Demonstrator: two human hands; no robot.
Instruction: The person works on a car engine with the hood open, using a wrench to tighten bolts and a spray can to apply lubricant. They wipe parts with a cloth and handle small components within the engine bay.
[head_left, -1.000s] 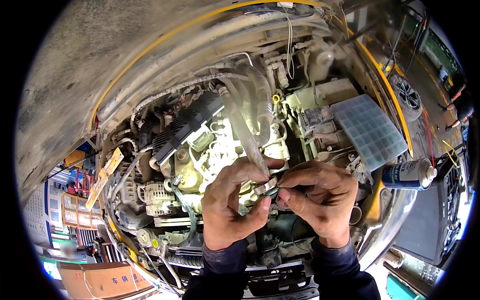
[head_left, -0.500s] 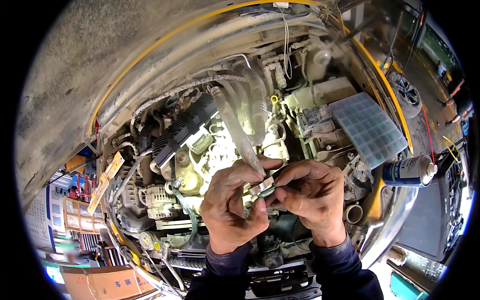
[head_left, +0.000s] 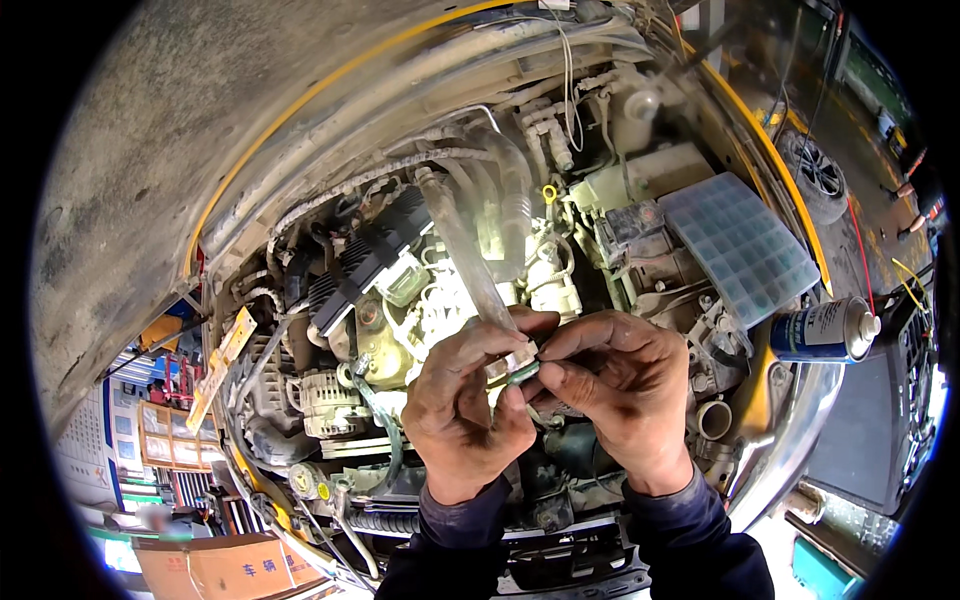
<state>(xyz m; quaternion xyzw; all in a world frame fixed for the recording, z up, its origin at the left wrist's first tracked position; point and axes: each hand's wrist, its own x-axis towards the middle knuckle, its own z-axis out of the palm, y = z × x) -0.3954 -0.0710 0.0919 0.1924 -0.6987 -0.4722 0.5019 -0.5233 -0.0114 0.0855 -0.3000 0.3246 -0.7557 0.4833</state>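
A long, dirty metal pipe (head_left: pixel 465 252) slants down from the engine bay to my hands, its end fitting held in the curled fingers of my left hand (head_left: pixel 462 415). At that end sits a small green rubber ring (head_left: pixel 524 373), which looks like an O-ring. My right hand (head_left: pixel 635 405) is closed in a pinch on the ring's right side, thumb and forefinger meeting at the pipe end. The fingertips partly hide the ring, so I cannot tell how far it is seated around the fitting.
A clear-lidded compartment box (head_left: pixel 738 250) rests on the bay's right side, near a blue spray can (head_left: pixel 825 332). The yellow dipstick loop (head_left: pixel 549 193) stands behind my hands. The raised hood (head_left: pixel 200 110) hangs over the left. A cardboard box (head_left: pixel 225 568) lies lower left.
The pipe end and green ring have tilted slightly between my fingers, and my right thumb and forefinger have shifted a little left. The whole view has shifted slightly.
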